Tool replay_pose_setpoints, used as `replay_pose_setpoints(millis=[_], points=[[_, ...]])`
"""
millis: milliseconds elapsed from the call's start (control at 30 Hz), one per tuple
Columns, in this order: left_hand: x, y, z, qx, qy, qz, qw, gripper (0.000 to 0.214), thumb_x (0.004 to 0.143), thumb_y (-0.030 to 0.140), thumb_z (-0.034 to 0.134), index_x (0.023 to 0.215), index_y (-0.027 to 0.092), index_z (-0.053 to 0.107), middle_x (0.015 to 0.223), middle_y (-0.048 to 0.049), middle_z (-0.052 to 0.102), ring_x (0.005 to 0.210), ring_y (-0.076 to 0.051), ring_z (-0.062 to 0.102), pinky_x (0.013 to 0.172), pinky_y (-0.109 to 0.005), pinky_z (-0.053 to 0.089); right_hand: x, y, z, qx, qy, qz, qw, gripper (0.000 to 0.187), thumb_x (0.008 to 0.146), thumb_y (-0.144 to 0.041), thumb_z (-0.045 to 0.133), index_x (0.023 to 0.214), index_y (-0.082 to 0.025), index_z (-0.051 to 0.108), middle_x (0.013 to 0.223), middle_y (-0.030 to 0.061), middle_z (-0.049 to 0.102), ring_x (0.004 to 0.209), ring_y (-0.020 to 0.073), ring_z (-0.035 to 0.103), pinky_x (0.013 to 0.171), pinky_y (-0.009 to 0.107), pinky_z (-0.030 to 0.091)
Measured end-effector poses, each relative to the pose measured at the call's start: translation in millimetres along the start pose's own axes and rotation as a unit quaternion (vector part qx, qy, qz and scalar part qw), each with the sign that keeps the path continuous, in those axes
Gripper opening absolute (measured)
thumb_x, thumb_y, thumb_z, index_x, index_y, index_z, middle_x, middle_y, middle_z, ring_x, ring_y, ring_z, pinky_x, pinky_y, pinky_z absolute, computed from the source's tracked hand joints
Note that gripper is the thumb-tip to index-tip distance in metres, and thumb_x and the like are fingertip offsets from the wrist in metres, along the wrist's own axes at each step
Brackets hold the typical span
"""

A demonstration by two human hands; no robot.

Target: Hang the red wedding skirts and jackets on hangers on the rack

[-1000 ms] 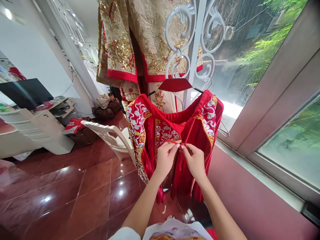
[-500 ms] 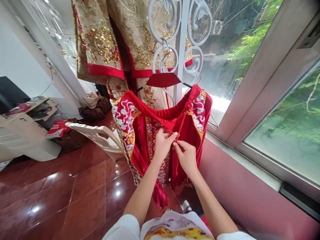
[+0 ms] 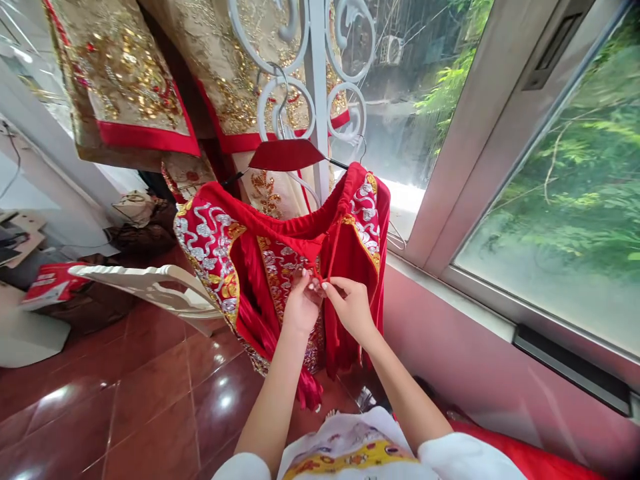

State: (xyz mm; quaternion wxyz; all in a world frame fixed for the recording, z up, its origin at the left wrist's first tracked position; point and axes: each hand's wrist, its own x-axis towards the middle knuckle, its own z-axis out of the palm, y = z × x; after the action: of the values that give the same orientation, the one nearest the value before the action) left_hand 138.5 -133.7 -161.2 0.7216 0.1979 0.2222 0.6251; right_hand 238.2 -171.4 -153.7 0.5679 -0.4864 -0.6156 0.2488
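Note:
A red embroidered skirt with silver and gold patterns hangs from a hanger in front of me. Thin red drawstrings come down from its gathered waistband. My left hand pinches the red cord just below the waistband, its fingers closed. Close beside it, my right hand has thumb and forefinger closed on the cord too. The fingertips of both hands nearly meet where the cords cross, and they partly hide that spot.
Behind the skirt, a beige garment with gold beading hangs by a white scrolled metal rack. A white chair stands at left. On the right are a window frame and a pink wall. Bags lie farther back.
The view has turned to the right, so everything appears farther left. My left hand has turned with its fingers pointing more upward, and both hands stay on the cord.

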Motion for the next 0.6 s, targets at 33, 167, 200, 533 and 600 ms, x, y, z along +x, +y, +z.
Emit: replay_pose_setpoints(millis=[33,167,200,533,600], points=[[-2.3,3.6,0.1,-0.046,-0.016,-0.01,0.999,0.019,0.063,0.015,0.073,0.069,0.017,0.056,0.059,0.007,0.055,0.047,-0.002,0.046,0.049,-0.013,0.041,0.6,0.1,-1.4,-0.002,-0.001,0.003,1.0,0.021,0.083,-0.027,0.051,0.072,-0.016,0.065,0.069,0.0033,0.065,0.063,0.0157,0.058,0.061,0.025,0.044],[-15.6,36.1,-1.7,-0.153,-0.104,0.061,0.981,0.019,0.064,0.013,0.071,0.072,0.02,0.055,0.064,0.0077,0.055,0.047,-0.001,0.042,0.046,-0.012,0.038,1.3,-0.1,-8.4,-0.007,-0.012,0.027,1.0,0.024,0.083,-0.032,0.05,0.072,-0.015,0.064,0.066,0.003,0.063,0.061,0.0151,0.056,0.058,0.025,0.041],[-20.0,46.6,-2.9,-0.138,-0.117,0.099,0.979,0.02,0.064,0.015,0.072,0.074,0.02,0.056,0.062,0.008,0.053,0.047,-0.002,0.041,0.046,-0.013,0.038,1.1,0.1,-9.4,-0.002,-0.019,0.033,0.999,0.025,0.083,-0.033,0.05,0.071,-0.016,0.063,0.065,0.0028,0.062,0.06,0.0149,0.055,0.057,0.024,0.041],[-51.1,108.3,-21.4,0.7,0.028,0.433,0.568,0.016,0.066,0.036,0.071,0.073,0.023,0.065,0.052,0.0031,0.045,0.053,-0.012,0.041,0.053,-0.024,0.028,9.5,-12.0,-18.6,-0.046,-0.057,0.01,0.997,0.026,0.087,-0.034,0.041,0.071,-0.017,0.051,0.059,-0.0018,0.05,0.052,0.0104,0.043,0.048,0.023,0.032],[-51.4,120.0,-24.0,0.793,0.019,0.414,0.446,0.027,0.072,0.041,0.065,0.056,0.021,0.06,0.051,0.0004,0.046,0.054,-0.013,0.042,0.053,-0.026,0.026,20.9,-23.4,-32.3,-0.113,-0.093,-0.034,0.989,0.029,0.088,-0.033,0.041,0.066,-0.017,0.051,0.055,-0.0024,0.046,0.051,0.0091,0.038,0.047,0.023,0.028]])
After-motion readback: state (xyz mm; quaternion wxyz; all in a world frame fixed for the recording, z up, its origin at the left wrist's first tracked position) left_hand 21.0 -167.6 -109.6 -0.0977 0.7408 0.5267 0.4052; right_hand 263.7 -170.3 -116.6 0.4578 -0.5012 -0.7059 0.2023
